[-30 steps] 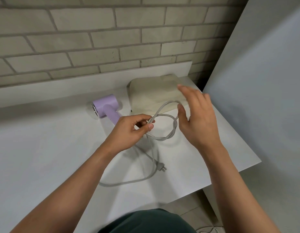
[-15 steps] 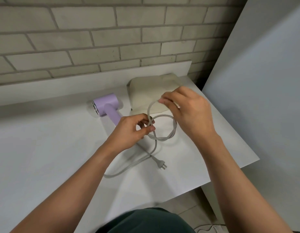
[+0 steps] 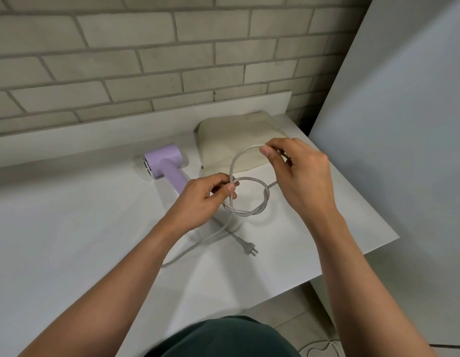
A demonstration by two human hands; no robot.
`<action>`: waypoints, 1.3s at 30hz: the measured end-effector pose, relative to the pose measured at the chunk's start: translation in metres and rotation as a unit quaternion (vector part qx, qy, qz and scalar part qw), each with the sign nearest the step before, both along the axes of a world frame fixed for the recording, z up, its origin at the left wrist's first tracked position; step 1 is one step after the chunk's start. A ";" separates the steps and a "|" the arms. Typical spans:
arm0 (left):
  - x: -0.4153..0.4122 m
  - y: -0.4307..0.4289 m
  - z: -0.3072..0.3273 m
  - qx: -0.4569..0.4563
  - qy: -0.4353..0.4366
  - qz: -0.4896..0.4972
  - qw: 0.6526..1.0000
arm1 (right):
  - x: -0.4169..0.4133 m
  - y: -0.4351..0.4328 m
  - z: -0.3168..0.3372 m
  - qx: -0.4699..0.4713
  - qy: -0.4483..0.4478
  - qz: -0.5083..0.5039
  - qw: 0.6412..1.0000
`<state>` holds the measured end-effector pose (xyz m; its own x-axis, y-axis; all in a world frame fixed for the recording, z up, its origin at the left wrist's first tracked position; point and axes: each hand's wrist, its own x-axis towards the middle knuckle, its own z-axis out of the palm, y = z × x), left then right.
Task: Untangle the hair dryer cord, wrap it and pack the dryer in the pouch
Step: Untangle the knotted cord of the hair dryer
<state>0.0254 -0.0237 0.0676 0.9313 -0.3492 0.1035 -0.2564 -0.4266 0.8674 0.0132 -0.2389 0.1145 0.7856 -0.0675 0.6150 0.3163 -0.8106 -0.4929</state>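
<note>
cord still knotted, untangling step

left hand (image 3: 203, 199) pinches the cord (image 3: 249, 212) at the knot's crossing; right hand (image 3: 298, 173) grips a raised loop. dryer (image 3: 163, 163) lies far left, pouch (image 3: 223, 135) far right, plug (image 3: 249, 249) near. next, prob: feed the loop back thru w/o tightening.

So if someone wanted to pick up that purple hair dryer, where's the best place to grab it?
By the handle. The hair dryer lies flat on the table, so come down from above and close around the cylindrical handle just below the head, the stretch not hidden behind the left hand. The head is wider and harder to close around.
</note>
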 end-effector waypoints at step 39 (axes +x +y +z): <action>-0.002 0.007 -0.021 -0.049 0.031 0.133 0.989 | 0.000 -0.018 -0.009 -0.146 0.110 -0.111 0.977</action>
<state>0.0231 -0.0170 0.0463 0.9946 -0.0815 0.0643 -0.0910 -0.3852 0.9183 0.0135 -0.2572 0.1056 0.8873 -0.0975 0.4508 0.0297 -0.9633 -0.2669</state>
